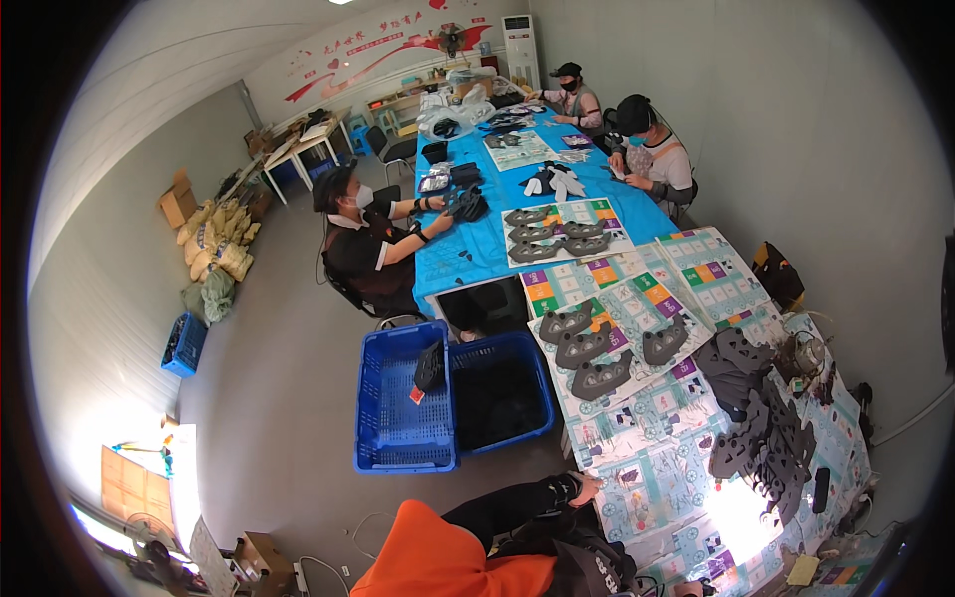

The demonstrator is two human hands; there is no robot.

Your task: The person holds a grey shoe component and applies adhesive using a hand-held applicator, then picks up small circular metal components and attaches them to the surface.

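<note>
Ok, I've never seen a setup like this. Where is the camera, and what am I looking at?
There is no robot here. This single picture comes from the left of two wide fisheye cameras worn on a person's head, so straight edges bend toward the rim. At the lower edge, an orange garment and a black sleeve lead to one hand at the near table's edge; I can't tell for certain whether it is the wearer's left, and nothing is clearly held in it.

Patterned sheets cover that table, with dark grey curved pieces set out and a heap of them at right. Alongside are blue crates. Beyond, three people sit around a blue-covered table; the left one holds something black.
</note>
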